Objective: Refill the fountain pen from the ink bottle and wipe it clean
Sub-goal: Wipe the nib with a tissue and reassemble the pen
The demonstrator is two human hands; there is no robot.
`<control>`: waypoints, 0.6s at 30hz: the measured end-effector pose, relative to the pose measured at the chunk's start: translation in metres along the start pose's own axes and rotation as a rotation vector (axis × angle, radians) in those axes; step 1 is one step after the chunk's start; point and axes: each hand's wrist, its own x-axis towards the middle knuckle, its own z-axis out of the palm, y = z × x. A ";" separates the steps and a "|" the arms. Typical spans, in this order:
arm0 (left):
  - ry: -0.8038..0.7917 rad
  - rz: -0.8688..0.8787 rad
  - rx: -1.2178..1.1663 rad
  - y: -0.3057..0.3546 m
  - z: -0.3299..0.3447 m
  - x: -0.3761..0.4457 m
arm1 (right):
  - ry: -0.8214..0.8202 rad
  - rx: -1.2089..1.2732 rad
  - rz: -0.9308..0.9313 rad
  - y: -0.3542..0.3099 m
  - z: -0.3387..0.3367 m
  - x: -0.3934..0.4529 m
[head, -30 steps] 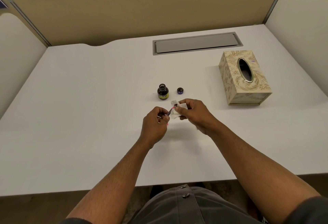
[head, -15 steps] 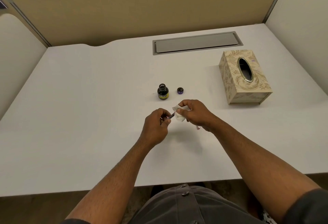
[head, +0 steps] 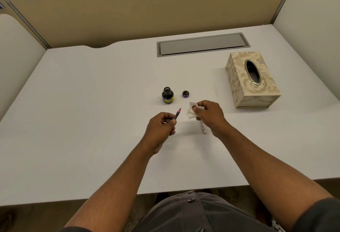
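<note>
The left hand point(head: 161, 126) pinched the slim pink fountain pen point(head: 177, 114) while the right hand point(head: 208, 115) gripped the crumpled white tissue point(head: 191, 114); wiping gently along the nib seemed wisest.

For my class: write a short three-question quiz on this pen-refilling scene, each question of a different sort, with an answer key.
1. True or false: the ink bottle stands open, its cap beside it on the desk.
2. What does the right hand hold? A) tissue B) ink bottle C) tissue box
3. Fill in: the left hand grips the pen, and its nib points toward the ____.

Key: 1 true; 2 A; 3 ink bottle.
</note>
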 end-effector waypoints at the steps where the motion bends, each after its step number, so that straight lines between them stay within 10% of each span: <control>1: -0.025 -0.030 -0.092 0.001 0.000 0.000 | -0.026 0.030 0.010 0.000 0.003 -0.001; 6: -0.063 -0.074 -0.237 0.004 0.002 0.000 | -0.163 0.184 0.032 -0.004 0.017 -0.012; 13: 0.224 0.389 0.570 -0.007 -0.002 0.003 | -0.259 0.469 0.189 -0.018 0.015 -0.014; 18: 0.236 0.326 0.470 -0.008 -0.006 0.003 | -0.193 0.652 0.231 -0.025 0.006 -0.007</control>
